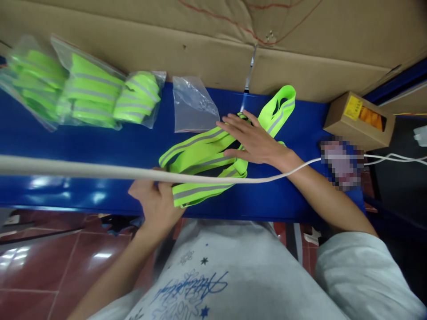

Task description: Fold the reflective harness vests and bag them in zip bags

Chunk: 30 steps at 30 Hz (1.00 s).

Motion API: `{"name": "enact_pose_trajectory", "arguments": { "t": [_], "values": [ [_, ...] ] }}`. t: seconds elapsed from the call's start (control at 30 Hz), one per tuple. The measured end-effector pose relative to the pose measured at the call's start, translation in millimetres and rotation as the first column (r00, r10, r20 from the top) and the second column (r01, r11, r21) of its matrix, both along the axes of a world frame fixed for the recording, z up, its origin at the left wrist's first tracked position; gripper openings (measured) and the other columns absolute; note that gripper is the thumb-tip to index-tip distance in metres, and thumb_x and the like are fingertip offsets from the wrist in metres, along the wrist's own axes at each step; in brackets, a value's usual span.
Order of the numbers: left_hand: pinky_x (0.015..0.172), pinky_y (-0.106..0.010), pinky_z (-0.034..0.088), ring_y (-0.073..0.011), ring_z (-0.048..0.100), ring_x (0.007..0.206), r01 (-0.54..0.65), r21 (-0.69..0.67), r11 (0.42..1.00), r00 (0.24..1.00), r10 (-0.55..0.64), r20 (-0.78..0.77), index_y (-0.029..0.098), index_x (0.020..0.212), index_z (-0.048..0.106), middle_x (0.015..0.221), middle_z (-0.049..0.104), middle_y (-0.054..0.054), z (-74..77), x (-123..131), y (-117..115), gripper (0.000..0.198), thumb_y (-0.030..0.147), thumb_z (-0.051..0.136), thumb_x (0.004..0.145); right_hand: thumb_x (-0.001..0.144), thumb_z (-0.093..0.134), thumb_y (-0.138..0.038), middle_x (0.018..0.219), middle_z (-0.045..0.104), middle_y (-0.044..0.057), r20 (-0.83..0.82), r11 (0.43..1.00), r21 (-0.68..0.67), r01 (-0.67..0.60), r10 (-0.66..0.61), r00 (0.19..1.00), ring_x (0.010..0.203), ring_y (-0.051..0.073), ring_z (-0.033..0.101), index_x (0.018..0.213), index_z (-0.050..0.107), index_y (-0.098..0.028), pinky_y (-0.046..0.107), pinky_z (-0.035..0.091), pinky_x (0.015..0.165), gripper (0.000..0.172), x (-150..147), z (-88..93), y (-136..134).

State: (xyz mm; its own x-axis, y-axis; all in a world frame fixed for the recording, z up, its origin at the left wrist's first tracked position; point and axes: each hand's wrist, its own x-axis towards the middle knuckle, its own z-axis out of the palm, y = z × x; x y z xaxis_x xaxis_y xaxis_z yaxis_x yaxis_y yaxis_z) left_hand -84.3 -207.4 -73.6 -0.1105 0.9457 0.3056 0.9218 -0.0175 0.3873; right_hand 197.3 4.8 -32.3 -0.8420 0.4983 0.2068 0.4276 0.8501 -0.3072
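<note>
A neon yellow-green reflective strap with a grey stripe lies in loose loops on the blue table. My right hand rests over its middle with fingers stretched out and spread. One loop of the strap sticks out past that hand toward the upper right. At the strap's left end, my left hand has its fingers curled against the band, apparently pinching it. A white cable crosses in front and covers part of those fingers. Behind the strap lies a flat clear plastic bag.
Several clear bags of folded reflective straps stand at the back left. A cardboard box sits at the right, near a blurred-out object. The white cable hangs across the view. Cardboard lines the table's rear.
</note>
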Motion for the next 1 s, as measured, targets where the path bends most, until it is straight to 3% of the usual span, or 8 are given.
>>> {"name": "enact_pose_trajectory", "arguments": {
  "t": [0.13, 0.27, 0.37, 0.47, 0.57, 0.8, 0.93, 1.0],
  "values": [
    [0.107, -0.070, 0.054, -0.0485, 0.053, 0.144, 0.083, -0.026, 0.996, 0.980, -0.086, -0.177, 0.019, 0.127, 0.060, 0.149, 0.054, -0.017, 21.7, -2.6, -3.7, 0.044, 0.051, 0.069, 0.099, 0.112, 0.034, -0.067, 0.143, 0.071, 0.011, 0.012, 0.998, 0.028, 0.061, -0.061, 0.998, 0.137, 0.029, 0.064, 0.147, 0.066, -0.024, 0.058, 0.019, 0.134, 0.064, 13.0, -11.3, 8.0],
    [0.110, -0.075, 0.057, -0.0551, 0.045, 0.151, 0.226, -0.133, 0.965, 0.965, -0.241, -0.105, 0.019, 0.147, 0.048, 0.171, 0.031, -0.028, 49.8, -10.7, -9.3, 0.076, 0.059, 0.079, 0.091, 0.112, 0.043, -0.060, 0.150, 0.068, 0.011, -0.007, 0.996, 0.045, 0.073, -0.073, 0.997, 0.143, 0.030, 0.061, 0.147, 0.066, -0.026, 0.057, 0.022, 0.132, 0.054, 29.3, 3.6, -5.7],
    [0.104, -0.074, 0.061, -0.0566, 0.044, 0.152, 0.262, -0.252, 0.932, 0.957, -0.285, -0.060, 0.019, 0.153, 0.046, 0.175, 0.024, -0.027, 61.7, -14.3, -17.0, 0.077, 0.070, 0.064, 0.098, 0.106, 0.061, -0.060, 0.158, 0.061, 0.012, -0.040, 0.998, 0.048, 0.043, -0.041, 0.998, 0.150, 0.035, 0.055, 0.149, 0.065, -0.028, 0.060, 0.025, 0.131, 0.054, 44.1, 16.9, -25.5],
    [0.109, -0.068, 0.061, -0.0506, 0.045, 0.155, 0.265, -0.214, 0.940, 0.961, -0.276, -0.022, 0.022, 0.146, 0.053, 0.176, 0.027, -0.022, 64.1, -12.3, -20.3, 0.056, 0.061, 0.053, 0.107, 0.104, 0.068, -0.051, 0.146, 0.071, 0.009, -0.065, 0.999, 0.018, 0.028, -0.027, 0.998, 0.138, 0.033, 0.066, 0.136, 0.073, -0.029, 0.056, 0.039, 0.122, 0.040, 62.1, 23.9, -44.2],
    [0.118, -0.065, 0.057, -0.0457, 0.046, 0.156, 0.256, -0.124, 0.959, 0.965, -0.261, -0.019, 0.023, 0.135, 0.059, 0.172, 0.034, -0.019, 61.3, -10.1, -17.1, 0.039, 0.049, 0.061, 0.106, 0.109, 0.062, -0.038, 0.117, 0.082, 0.006, -0.036, 0.998, -0.009, 0.061, -0.061, 0.998, 0.108, 0.027, 0.078, 0.117, 0.079, -0.027, 0.048, 0.052, 0.104, 0.022, 80.2, 27.9, -52.9],
    [0.122, -0.071, 0.051, -0.0467, 0.043, 0.157, 0.236, -0.084, 0.968, 0.964, -0.244, -0.102, 0.027, 0.125, 0.064, 0.172, 0.036, -0.013, 67.9, -10.9, -10.9, 0.033, 0.048, 0.072, 0.101, 0.113, 0.052, -0.045, 0.105, 0.083, 0.004, 0.004, 0.986, -0.011, 0.169, -0.169, 0.986, 0.091, 0.026, 0.078, 0.110, 0.079, -0.028, 0.043, 0.056, 0.085, 0.032, 86.0, 35.7, -50.2],
    [0.126, -0.079, 0.035, -0.0462, 0.047, 0.154, 0.199, -0.082, 0.977, 0.939, -0.214, -0.268, 0.028, 0.129, 0.065, 0.166, 0.048, -0.011, 83.5, 22.8, -10.8, 0.031, 0.039, 0.073, 0.101, 0.115, 0.045, -0.044, 0.100, 0.082, 0.004, 0.036, 0.997, 0.014, 0.073, -0.074, 0.997, 0.083, 0.023, 0.075, 0.109, 0.079, -0.026, 0.040, 0.052, 0.077, 0.039, 58.9, 39.4, -44.6],
    [0.113, -0.066, 0.052, -0.0385, 0.068, 0.129, 0.343, -0.021, 0.939, 0.891, -0.332, -0.311, 0.022, 0.122, 0.069, 0.142, 0.068, -0.014, 86.6, 54.5, -6.9, 0.024, 0.033, 0.072, 0.101, 0.116, 0.043, -0.044, 0.096, 0.081, 0.004, 0.058, 0.998, 0.056, 0.030, -0.033, 0.998, 0.081, 0.023, 0.073, 0.106, 0.079, -0.025, 0.039, 0.049, 0.076, 0.042, 42.5, 42.3, -36.7]
  ]
}}
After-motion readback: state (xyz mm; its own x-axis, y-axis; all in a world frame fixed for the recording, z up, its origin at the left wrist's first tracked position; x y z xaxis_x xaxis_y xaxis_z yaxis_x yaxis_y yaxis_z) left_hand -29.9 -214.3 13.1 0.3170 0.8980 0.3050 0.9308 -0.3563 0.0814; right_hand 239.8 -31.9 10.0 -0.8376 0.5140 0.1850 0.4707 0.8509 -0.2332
